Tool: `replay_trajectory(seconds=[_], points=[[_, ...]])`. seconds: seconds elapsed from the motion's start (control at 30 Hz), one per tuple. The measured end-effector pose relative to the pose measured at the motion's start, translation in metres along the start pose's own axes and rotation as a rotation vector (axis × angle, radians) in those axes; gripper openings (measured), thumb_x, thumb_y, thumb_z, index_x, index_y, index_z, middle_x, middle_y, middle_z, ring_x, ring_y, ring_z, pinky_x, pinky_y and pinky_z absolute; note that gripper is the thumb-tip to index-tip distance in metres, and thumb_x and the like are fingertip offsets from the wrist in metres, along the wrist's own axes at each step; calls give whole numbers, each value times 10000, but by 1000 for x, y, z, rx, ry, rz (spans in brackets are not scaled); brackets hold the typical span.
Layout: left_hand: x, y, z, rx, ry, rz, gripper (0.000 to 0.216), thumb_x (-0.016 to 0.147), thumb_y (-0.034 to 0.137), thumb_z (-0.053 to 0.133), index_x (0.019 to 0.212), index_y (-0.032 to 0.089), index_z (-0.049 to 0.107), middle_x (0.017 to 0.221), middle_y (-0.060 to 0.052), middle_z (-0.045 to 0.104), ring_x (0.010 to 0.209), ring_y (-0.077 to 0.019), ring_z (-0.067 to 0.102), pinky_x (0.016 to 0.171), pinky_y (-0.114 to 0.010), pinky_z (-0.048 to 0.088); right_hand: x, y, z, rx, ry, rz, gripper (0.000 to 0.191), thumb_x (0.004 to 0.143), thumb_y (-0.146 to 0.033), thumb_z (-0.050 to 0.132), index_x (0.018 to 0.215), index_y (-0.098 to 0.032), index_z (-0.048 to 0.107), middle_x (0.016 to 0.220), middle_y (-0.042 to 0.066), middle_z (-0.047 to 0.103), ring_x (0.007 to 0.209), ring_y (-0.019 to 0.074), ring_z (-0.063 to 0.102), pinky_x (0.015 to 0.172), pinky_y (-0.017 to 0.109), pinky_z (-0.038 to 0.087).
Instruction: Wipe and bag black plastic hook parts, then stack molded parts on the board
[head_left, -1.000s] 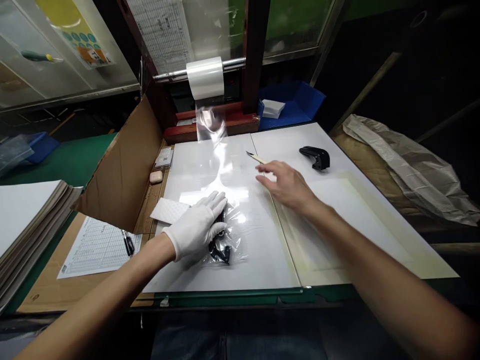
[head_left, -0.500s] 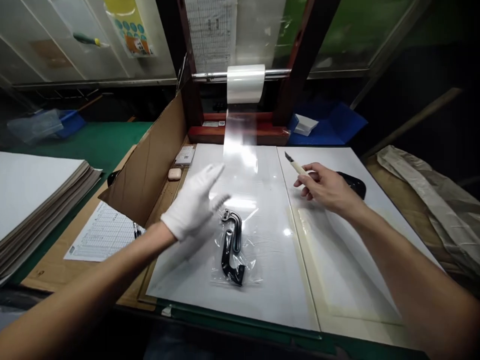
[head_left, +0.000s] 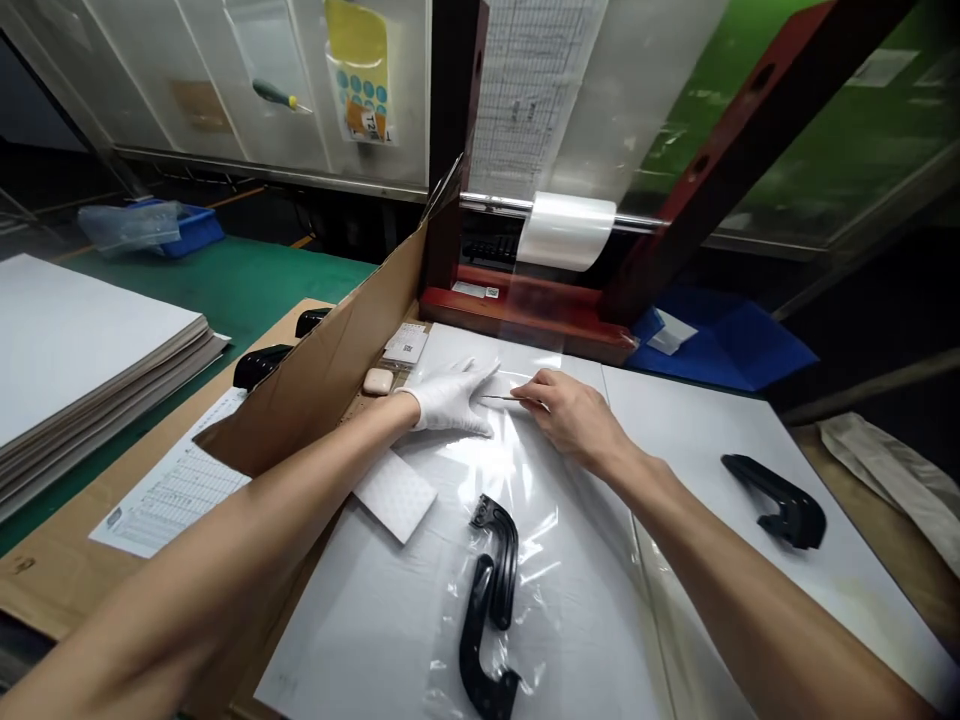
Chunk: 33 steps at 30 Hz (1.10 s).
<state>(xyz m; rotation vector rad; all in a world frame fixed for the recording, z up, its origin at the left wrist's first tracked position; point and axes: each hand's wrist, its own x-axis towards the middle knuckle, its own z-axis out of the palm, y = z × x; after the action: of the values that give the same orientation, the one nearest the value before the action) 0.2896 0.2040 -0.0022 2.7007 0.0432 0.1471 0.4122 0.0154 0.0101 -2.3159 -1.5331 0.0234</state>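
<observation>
Clear film (head_left: 517, 470) pinned flat on the white board (head_left: 360, 620), thin blade (head_left: 501, 398) laid across it.

The film looks light, limp and slippery, so press it flat rather than pinch it. Your gloved left hand (head_left: 452, 396) lies on it, fingers spread, below the roll (head_left: 566, 230). Your right hand (head_left: 574, 418) pinches the blade, though its grip is partly hidden. A black handle (head_left: 491, 600) lies bagged near you.

White, black and clear on the worktop

White-gloved left hand (head_left: 452, 400); clear film (head_left: 517, 470); black plastic part (head_left: 489, 610); white worktop (head_left: 697, 430); blue tray (head_left: 739, 350) at right.
</observation>
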Motion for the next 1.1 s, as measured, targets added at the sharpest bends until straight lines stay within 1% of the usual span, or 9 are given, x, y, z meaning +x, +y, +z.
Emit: replay_trajectory(seconds=[0.17,0.27,0.33,0.47,0.57,0.67,0.83,0.97,1.1], points=[[0,-16,6,-14,-1,-21,438,962,440,629,1320,189,600,1401,-126,582,1252,-289,578,1080,-543,451,-24,35,-12,21,-22,61,332,965,-324,448,1057,-275,764,1025,60,692,892,257,631,762,413,473],[1,-15,8,-27,45,-44,410,969,449,615,1281,183,622,1371,-124,608,1230,-277,595,1074,-530,456,-60,64,-35,34,-15,194,340,905,-443,483,970,-284,777,989,69,707,829,289,633,700,438,450],[1,-10,7,-37,80,-54,397,972,436,616,1276,181,621,1362,-121,609,1215,-275,602,1057,-528,472,-79,72,-43,68,2,293,374,871,-501,509,1029,-279,765,1058,79,716,841,308,646,704,454,457],[0,6,3,-56,114,-48,391,969,386,635,1294,172,599,1336,-115,604,1164,-274,621,986,-507,532,-85,47,-29,208,77,425,528,889,-588,520,1222,-216,691,1290,110,661,1155,345,595,912,484,471],[-3,19,-3,-64,113,-37,390,967,370,642,1293,162,594,1316,-110,608,1134,-271,631,952,-490,553,-64,16,-5,384,49,506,580,934,-688,473,1064,-187,734,1076,99,732,988,282,667,844,420,513],[-5,29,-9,-83,117,-32,394,966,378,642,1290,158,598,1313,-105,610,1133,-278,632,953,-489,553,-46,-1,13,528,9,577,489,924,-636,595,926,-160,708,860,40,713,786,198,670,760,363,534],[4,38,-6,-198,112,-24,384,976,376,625,1309,189,592,1368,-117,584,1181,-274,609,1000,-509,526,-41,1,25,653,16,656,300,944,-445,675,950,-145,676,919,22,689,822,166,659,800,356,554],[15,39,2,-336,70,-43,376,972,384,629,1296,194,606,1376,-104,581,1204,-293,596,1013,-506,517,-50,-1,22,744,12,633,282,904,-427,725,930,-149,694,907,24,700,841,173,663,832,375,549],[16,36,-1,-460,46,-92,317,982,369,616,1261,219,626,1355,-98,594,1167,-263,613,985,-461,539,-67,-7,16,897,19,529,334,762,-483,830,842,-174,736,873,40,732,843,192,671,852,358,518]])
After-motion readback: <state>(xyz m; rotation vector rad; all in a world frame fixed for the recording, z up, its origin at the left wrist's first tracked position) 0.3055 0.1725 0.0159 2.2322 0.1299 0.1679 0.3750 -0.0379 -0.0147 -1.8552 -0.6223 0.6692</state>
